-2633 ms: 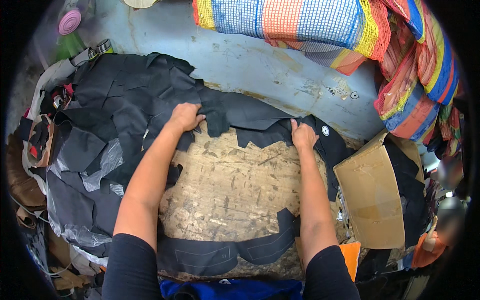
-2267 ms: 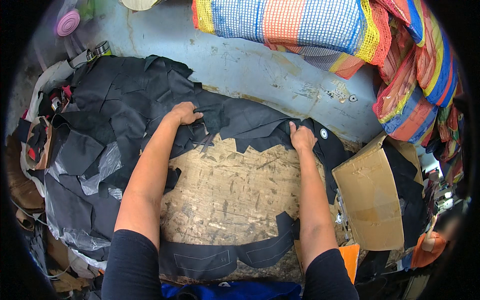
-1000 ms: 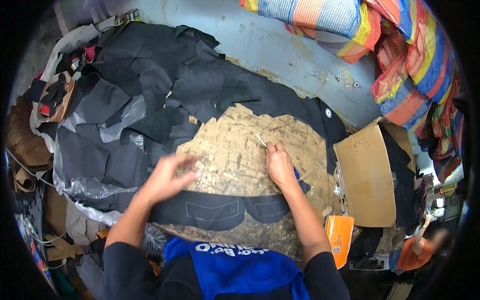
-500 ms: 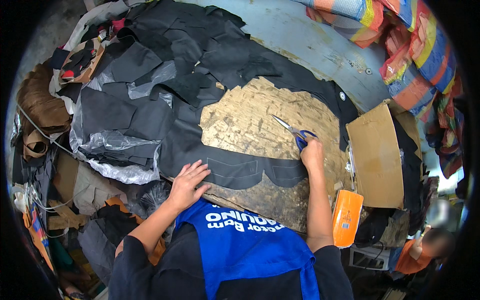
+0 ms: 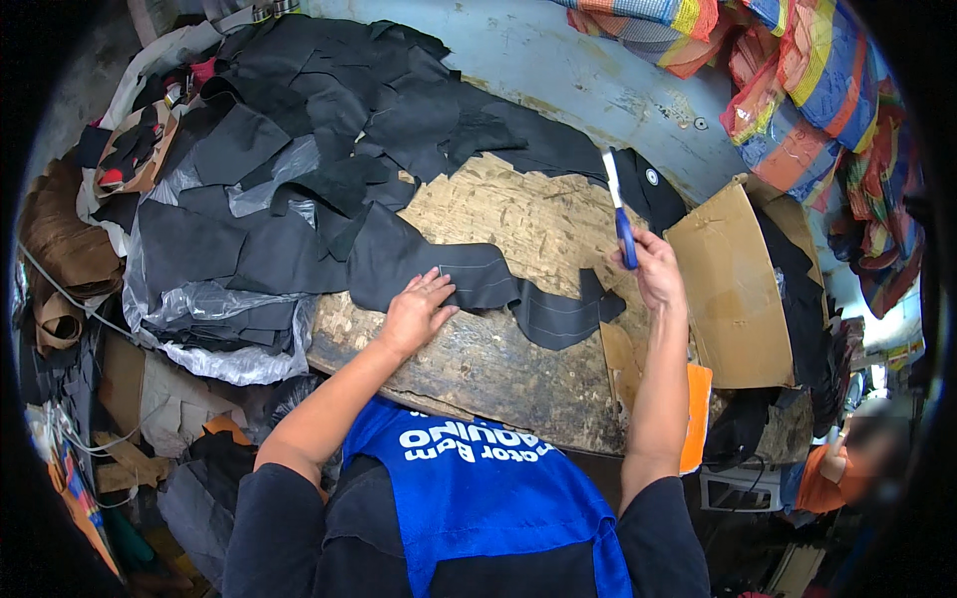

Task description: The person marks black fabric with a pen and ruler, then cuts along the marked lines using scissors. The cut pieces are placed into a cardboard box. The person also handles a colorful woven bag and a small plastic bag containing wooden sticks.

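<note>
Since half a second ago the right hand (image 5: 656, 271) has risen from the board with the blue-handled scissors (image 5: 618, 211), which now point up and away from the person, and the left hand (image 5: 417, 311) has slid up onto the dark fabric strip (image 5: 478, 282). That strip lies across the middle of the worn wooden cutting board (image 5: 498, 349), running from the heap on the left to a flared end just below the right hand. The left hand rests flat on the strip's near edge, fingers (image 5: 436, 286) slightly spread and pressing the cloth down. The right hand's fingers are curled tightly around the scissors' handles; the blades look closed together, though this is hard to tell for sure. To the left of the board a pile of black fabric pieces (image 5: 269, 179) spreads over clear plastic sheeting (image 5: 234, 354). A flat piece of brown cardboard (image 5: 733, 284) lies just right of the board, with an orange object (image 5: 695, 419) below it. Behind the board runs a scuffed pale blue surface (image 5: 578, 75), and striped woven sacks (image 5: 797, 90) are bunched at the upper right.
</note>
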A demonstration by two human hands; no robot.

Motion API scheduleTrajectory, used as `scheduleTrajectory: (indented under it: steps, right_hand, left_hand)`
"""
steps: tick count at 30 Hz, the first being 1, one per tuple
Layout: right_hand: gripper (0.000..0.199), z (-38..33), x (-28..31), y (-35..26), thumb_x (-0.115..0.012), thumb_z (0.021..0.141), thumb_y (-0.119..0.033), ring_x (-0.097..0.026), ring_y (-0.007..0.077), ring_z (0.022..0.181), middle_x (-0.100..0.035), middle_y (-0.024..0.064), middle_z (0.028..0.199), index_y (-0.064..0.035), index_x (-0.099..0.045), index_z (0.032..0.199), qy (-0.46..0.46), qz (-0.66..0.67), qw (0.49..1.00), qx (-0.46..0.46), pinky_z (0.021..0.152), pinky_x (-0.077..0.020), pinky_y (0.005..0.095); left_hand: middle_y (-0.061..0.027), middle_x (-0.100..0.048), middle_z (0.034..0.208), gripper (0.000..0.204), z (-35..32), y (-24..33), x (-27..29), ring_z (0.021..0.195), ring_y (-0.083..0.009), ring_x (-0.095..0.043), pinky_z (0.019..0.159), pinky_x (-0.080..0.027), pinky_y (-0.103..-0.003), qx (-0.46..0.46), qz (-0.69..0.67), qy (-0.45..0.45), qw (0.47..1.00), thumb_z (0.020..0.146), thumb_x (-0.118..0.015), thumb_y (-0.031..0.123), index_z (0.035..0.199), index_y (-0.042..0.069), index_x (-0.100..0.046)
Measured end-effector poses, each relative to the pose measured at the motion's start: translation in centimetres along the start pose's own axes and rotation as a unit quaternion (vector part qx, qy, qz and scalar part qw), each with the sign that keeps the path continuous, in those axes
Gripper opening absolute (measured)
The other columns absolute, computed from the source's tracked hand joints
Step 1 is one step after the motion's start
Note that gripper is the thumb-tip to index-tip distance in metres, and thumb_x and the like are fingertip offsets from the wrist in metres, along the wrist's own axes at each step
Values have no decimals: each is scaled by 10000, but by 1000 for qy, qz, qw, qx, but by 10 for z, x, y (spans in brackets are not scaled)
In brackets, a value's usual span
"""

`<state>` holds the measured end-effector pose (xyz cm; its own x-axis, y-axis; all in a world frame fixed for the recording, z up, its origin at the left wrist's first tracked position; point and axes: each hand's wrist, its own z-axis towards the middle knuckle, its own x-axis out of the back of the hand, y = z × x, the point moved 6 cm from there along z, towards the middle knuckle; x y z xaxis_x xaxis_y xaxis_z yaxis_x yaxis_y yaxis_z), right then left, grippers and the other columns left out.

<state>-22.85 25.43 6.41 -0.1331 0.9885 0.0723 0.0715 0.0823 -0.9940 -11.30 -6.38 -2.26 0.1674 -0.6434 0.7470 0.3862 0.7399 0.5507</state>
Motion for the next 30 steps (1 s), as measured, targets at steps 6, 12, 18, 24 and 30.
scheduleTrajectory:
  steps: [6,12,18,24,30]
  right_hand:
    - [517,-136,-111,26,-709,784,-445,-619,216,610,-595,91,786,-20,-549,1031,-199,149,957,-147,583,-501,328]
    - [593,-194,-165,74,-527,873,-564,-641,202,684,-546,73,854,-20,-484,1105,-324,48,854,-404,510,-510,292]
    - [711,-169,-206,82,-533,770,-724,-624,136,660,-503,22,829,-49,-508,992,-310,10,871,-382,453,-490,262]
    - [710,-160,-233,85,-570,776,-687,-611,137,638,-501,52,845,-9,-514,980,-269,29,894,-358,436,-469,247]
    - [577,-156,-246,81,-575,839,-586,-625,159,680,-516,65,854,-23,-512,947,-260,53,908,-323,453,-460,247]
  left_hand:
    - [-157,-643,1032,312,-47,-17,39,994,-263,-625,882,-486,-349,218,-144,12,965,779,-720,150,1048,13,-645]
    - [-151,-596,1084,605,-94,0,9,1042,-309,-596,922,-470,-433,468,-659,68,585,889,-609,118,1419,107,-317]
    - [-118,-595,1062,620,-65,-13,-3,1058,-275,-583,931,-452,-402,407,-677,216,573,890,-595,75,1432,137,-300]
    - [-81,-608,978,585,-29,-36,-14,853,-157,-595,792,-481,-293,401,-683,304,529,817,-666,-4,1347,68,-429]
    - [-103,-638,912,348,-21,-49,-10,744,-141,-596,669,-488,-221,382,-594,318,633,764,-672,-83,1106,-69,-607]
